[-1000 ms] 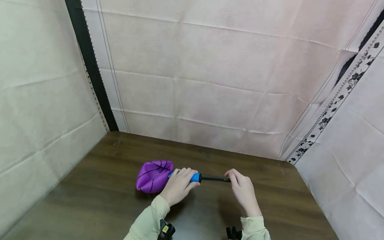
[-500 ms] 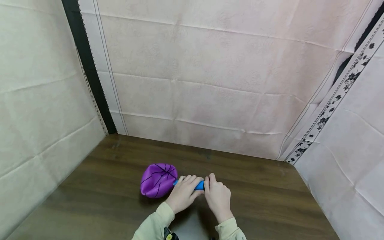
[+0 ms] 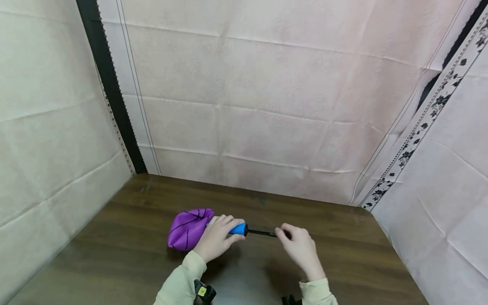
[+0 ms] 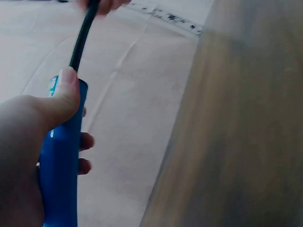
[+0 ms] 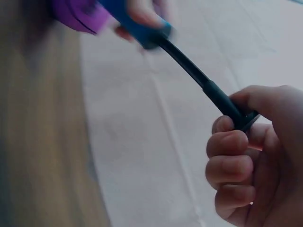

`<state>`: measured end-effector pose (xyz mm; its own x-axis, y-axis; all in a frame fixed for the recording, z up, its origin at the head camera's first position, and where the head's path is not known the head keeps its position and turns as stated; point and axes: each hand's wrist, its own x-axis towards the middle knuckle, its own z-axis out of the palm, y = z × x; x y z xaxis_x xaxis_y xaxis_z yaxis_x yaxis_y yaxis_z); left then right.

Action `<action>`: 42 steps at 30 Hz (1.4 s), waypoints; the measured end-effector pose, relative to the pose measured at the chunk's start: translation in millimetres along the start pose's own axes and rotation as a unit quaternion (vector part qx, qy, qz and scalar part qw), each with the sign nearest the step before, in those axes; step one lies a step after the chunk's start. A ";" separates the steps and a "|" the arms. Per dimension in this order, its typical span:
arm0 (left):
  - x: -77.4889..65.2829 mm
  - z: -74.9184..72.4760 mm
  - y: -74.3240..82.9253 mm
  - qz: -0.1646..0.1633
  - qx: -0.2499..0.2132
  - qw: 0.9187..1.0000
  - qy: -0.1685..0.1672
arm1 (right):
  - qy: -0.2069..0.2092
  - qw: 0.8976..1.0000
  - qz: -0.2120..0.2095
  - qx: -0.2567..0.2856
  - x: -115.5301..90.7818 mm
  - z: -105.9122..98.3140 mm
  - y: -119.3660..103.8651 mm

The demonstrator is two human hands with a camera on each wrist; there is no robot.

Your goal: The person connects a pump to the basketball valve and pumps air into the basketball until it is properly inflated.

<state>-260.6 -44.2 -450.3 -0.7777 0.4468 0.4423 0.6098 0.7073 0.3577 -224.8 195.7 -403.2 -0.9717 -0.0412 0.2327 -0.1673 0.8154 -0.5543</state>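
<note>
A blue hand pump (image 4: 61, 165) lies across the front of me, its black rod (image 5: 187, 66) drawn out to the right. My left hand (image 3: 218, 238) grips the blue barrel, thumb near the collar where the rod comes out. With my right hand (image 3: 302, 249) I pinch the black handle (image 5: 229, 111) at the rod's end, the other fingers curled. A purple ball (image 3: 187, 231) with black lines, dented and partly deflated, sits at the pump's left end. My left hand hides part of the barrel and the ball's near edge.
The brown wooden table (image 3: 126, 237) extends around both hands. Pale cloth walls rise behind it (image 3: 244, 106) and on both sides. Black camera mounts (image 3: 204, 291) are strapped at the wrists.
Half a second ago my right hand was pushed up against the barrel with the rod in; now it has pulled right and the rod shows. The ball and left hand have shifted slightly left.
</note>
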 end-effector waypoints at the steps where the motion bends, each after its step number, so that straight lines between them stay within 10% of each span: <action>1: -1.0 -2.1 -1.3 -0.004 -0.006 1.000 -0.002 | -0.010 1.000 0.003 0.019 -1.0 -6.2 3.2; 11: -6.0 -12.2 -6.5 -0.028 -0.077 0.997 -0.019 | -0.172 0.944 -0.133 0.246 -9.1 -36.1 26.4; 21: -7.2 2.6 1.2 0.003 0.010 0.999 0.037 | -0.098 0.986 -0.110 0.074 -6.6 13.0 -14.9; 29: -3.6 7.7 7.7 0.008 -0.005 0.998 0.061 | -0.131 0.979 -0.094 0.126 -5.1 30.1 -25.2; 42: -3.8 8.3 9.2 0.009 -0.051 0.999 0.008 | -0.104 0.977 -0.087 0.163 -8.0 16.9 -20.8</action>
<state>-253.4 -34.8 -455.5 -0.7640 0.4496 0.4628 0.6371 0.6388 0.4313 -216.4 169.3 -407.1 -0.9308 -0.3078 0.1973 -0.3447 0.5592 -0.7540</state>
